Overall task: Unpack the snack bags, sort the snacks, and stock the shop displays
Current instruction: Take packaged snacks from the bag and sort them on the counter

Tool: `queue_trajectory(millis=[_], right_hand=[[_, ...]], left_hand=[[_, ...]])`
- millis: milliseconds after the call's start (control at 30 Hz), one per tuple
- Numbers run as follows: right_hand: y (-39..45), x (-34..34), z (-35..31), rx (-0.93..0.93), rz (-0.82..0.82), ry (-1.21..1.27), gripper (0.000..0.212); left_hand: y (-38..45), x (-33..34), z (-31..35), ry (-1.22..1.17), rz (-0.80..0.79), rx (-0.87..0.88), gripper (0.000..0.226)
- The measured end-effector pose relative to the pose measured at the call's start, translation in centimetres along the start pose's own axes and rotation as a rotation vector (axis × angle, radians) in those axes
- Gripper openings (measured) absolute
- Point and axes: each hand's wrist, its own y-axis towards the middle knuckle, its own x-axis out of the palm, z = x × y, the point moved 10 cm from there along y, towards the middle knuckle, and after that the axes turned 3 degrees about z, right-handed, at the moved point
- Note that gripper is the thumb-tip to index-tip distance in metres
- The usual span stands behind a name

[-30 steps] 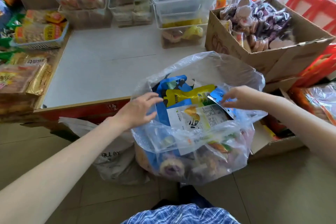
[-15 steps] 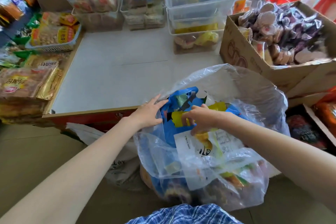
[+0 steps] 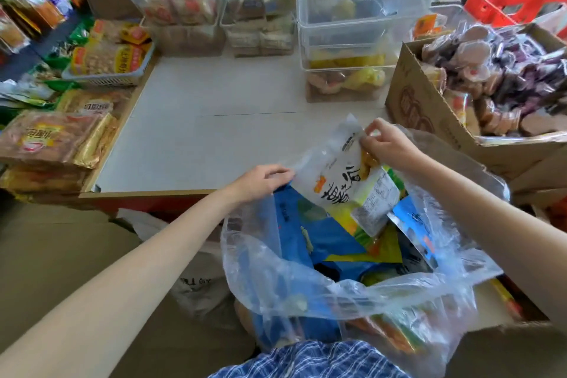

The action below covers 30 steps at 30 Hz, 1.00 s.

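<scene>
The right hand point(image 3: 388, 144) pinches a white snack packet point(image 3: 343, 175) by its top corner. The left hand point(image 3: 260, 179) grips the plastic bag point(image 3: 306, 285) rim. Below the fingers, the packet could slip from so small a pinch.

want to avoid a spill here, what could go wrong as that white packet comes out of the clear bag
The right hand only pinches the white printed snack packet by its top corner, so it might slip. The left hand grips just one edge of the clear plastic bag, which could sag or tip. The blue packets underneath may get dragged out.
</scene>
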Motion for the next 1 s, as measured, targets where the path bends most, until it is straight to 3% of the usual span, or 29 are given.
queue_trajectory(millis=[100,167,233,367,433,533,567,633,667,700,767,867,933,1000], right_hand=[[0.3,-2.4,0.0,0.108,0.177,0.23,0.003],[0.3,-3.6,-1.1,0.154,0.26,0.435,0.016],[0.5,-3.7,-3.6,0.135,0.251,0.671,0.028],[2.9,-2.3,-7.1,0.152,0.239,0.841,0.02],[5.1,-0.9,-7.7,0.16,0.24,0.712,0.009],[6.9,2.2,-10.3,0.015,0.146,0.076,0.074],[7.0,4.8,-11.4,-0.054,0.02,-0.061,0.084],[6.3,11.2,-12.5,-0.08,-0.32,-0.09,0.085],[6.4,13.6,-12.6,-0.079,-0.409,-0.111,0.084],[7.2,15.1,-12.9,-0.118,-0.395,-0.187,0.084],[9.8,16.6,-13.7,-0.213,-0.208,-0.384,0.077],[13.5,17.0,-14.4,-0.21,0.099,-0.609,0.046],[15.9,17.2,-13.5,-0.149,0.187,-0.497,0.029],[18.7,16.9,-10.4,0.03,0.244,-0.146,0.018]], left_hand=[[-0.1,0.0,1.5,-0.391,-0.001,-0.049,0.038],[0.4,0.4,2.3,-0.435,-0.057,-0.012,0.043],[1.0,0.2,2.9,-0.44,-0.05,0.012,0.032],[3.4,-3.2,2.6,-0.495,0.15,0.003,0.021],[4.5,-5.6,2.0,-0.479,0.216,0.029,0.017],[6.0,-10.4,-0.8,-0.606,0.409,-0.015,0.018],[6.6,-12.0,-1.9,-0.645,0.487,-0.033,0.021],[8.1,-14.4,-3.5,-0.704,0.576,-0.07,0.017],[9.1,-15.2,-4.0,-0.731,0.593,-0.092,0.012],[10.0,-15.7,-4.5,-0.757,0.599,-0.117,0.011],[11.9,-16.4,-5.3,-0.817,0.588,-0.164,0.011],[14.7,-17.3,-6.0,-0.847,0.565,-0.203,0.014],[16.7,-17.8,-6.0,-0.86,0.498,-0.17,0.017],[18.5,-18.3,-6.3,-0.793,0.41,-0.126,0.02]])
